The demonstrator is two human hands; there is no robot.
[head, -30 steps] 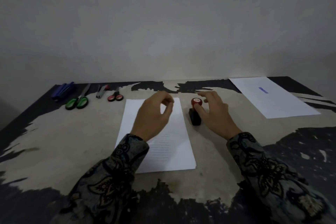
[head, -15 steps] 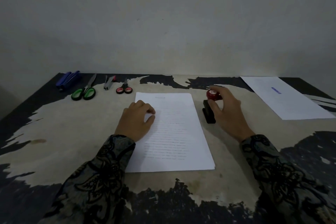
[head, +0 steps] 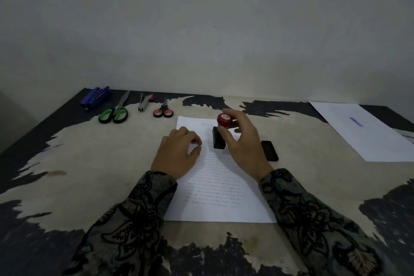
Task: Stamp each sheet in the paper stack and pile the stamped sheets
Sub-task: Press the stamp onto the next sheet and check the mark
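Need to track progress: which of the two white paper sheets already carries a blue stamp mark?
The far-right sheet, lying apart from both hands; the sheet under the hands shows only printed lines.

A plain desk workspace, office-like. A worn table (head: 89, 163) against a bare wall (head: 201, 29) carries a stapler (head: 95, 98), scissors (head: 114, 113), printed paper (head: 219, 186) and a stamp (head: 220, 132).
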